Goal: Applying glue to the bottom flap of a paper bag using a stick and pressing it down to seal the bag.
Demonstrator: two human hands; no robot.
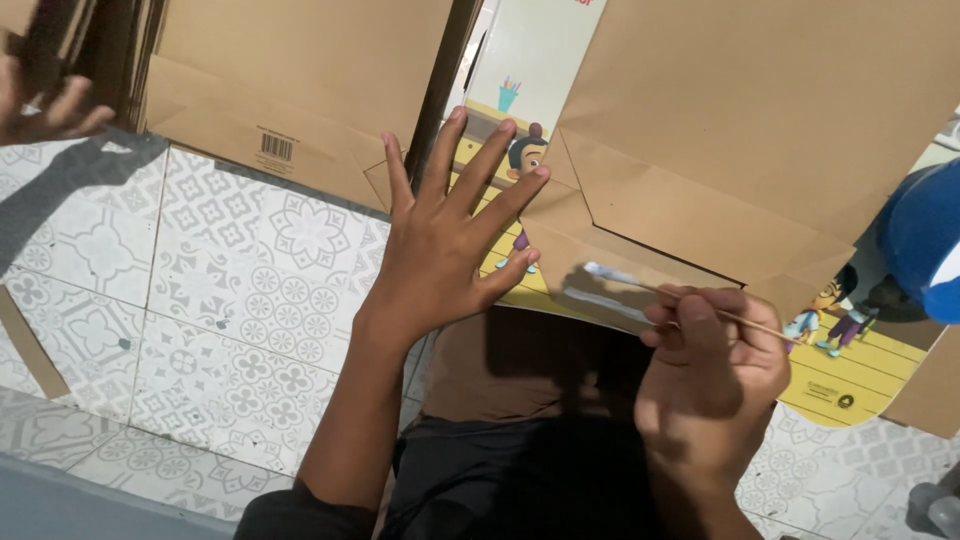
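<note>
Right now left hand (445,240) lies flat, fingers spread, holding nothing, pressing the printed cartoon sheet (500,150) at its 12 o'clock. Right hand (710,365) pinches a thin wooden stick (700,305), tip pointing to 10 o'clock, touching a white glue streak (605,285) on the brown paper bag flap (640,215). Another person's hand (45,110) at far 10 o'clock, by a second brown bag (290,70). Patterned floor tiles (210,280) underneath.

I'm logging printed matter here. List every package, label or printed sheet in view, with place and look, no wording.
Barcode label: upper left, black bars on a flat brown cardboard sheet.
Cartoon-printed sheet: top centre under the left hand, yellow floor, cartoon figures.
Brown paper bag: right, folded flaps, white glue streaks.
</note>
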